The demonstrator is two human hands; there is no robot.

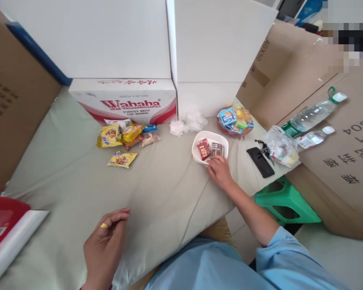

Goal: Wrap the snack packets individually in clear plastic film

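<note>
A white, rounded-square bowl [210, 135] sits open side up, a little right of the middle as I look over. Two small packets lie inside: a red packet [203, 149] with pale lettering, slanted at the left, and a dark brown packet [218, 149] marked COCOA, at the right.

The white bowl [208, 137] is smooth plastic, the front yellow packet [122, 159] glossy plastic, the sheet [157, 189] creased cloth.
</note>
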